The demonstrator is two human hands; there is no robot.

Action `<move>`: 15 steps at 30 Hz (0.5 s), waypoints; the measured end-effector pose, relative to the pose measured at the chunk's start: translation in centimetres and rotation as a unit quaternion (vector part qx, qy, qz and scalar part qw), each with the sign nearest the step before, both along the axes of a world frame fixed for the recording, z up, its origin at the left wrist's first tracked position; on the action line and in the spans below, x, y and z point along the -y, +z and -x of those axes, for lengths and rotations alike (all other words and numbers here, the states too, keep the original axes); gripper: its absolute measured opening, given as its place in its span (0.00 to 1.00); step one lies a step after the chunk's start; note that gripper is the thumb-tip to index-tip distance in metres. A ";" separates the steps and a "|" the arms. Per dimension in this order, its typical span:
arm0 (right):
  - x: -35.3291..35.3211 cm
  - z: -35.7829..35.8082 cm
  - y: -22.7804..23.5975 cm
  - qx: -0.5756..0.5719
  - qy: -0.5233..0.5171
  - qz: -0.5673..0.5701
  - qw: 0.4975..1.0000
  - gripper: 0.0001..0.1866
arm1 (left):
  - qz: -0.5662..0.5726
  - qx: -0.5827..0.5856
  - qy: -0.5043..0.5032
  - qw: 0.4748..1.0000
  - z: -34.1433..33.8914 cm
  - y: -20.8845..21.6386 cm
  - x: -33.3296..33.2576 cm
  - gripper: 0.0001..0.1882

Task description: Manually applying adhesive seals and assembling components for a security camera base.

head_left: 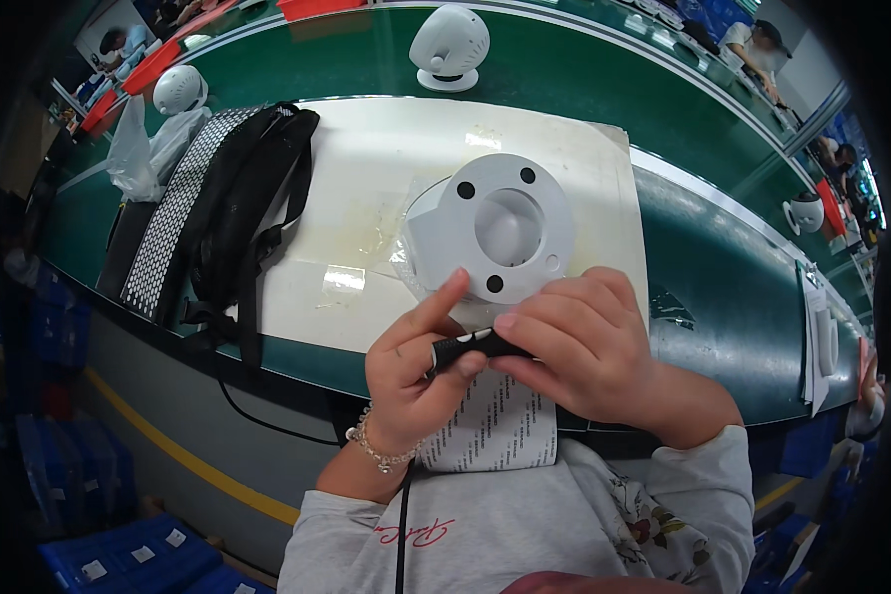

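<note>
My left hand [413, 366] is closed on a bent black strip [455, 349] that shows white round spots; its index finger points up by the white base. The strip's other end is pinched in the fingers of my right hand [592, 346]. Below the strip hangs a white printed backing sheet [495, 426], which looks like part of the same piece. Just beyond my hands lies a white round base [556, 213] with a wide centre opening. On its face are three black round pads [465, 190] and one white round recess [552, 263]. Clear plastic film [402, 259] shows beside it.
A pale board [346, 198] with tape patches covers the green table [723, 267]. At left lie a black bag with straps [252, 198] and a plastic bag [139, 148]. A white fan [449, 48] stands behind; papers [815, 337] lie far right. Other people work at farther tables.
</note>
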State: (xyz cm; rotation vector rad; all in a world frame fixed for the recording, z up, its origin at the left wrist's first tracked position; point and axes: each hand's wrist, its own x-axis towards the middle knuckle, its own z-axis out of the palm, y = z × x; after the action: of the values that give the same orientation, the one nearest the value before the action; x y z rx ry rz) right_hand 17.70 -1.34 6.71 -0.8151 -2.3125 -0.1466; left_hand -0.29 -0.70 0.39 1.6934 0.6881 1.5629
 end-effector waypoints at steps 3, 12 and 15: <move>-0.2 -0.1 -0.4 -0.045 0.039 0.020 0.998 0.21 | -0.037 -0.022 -0.041 0.998 0.3 0.0 -0.1 0.10; -0.7 -1.2 -0.7 -0.090 0.120 0.120 0.981 0.14 | -0.011 -0.039 -0.018 0.999 0.1 0.7 0.1 0.12; -0.7 -1.1 -0.4 -0.032 0.098 0.026 0.994 0.09 | -0.034 -0.051 -0.019 0.998 0.1 0.4 0.1 0.12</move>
State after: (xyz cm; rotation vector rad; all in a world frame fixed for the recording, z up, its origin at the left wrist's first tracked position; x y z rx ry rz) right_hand 18.82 -0.67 6.36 -0.6051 -2.3273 0.0255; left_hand -0.38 -0.78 0.82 1.8371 0.6573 1.4969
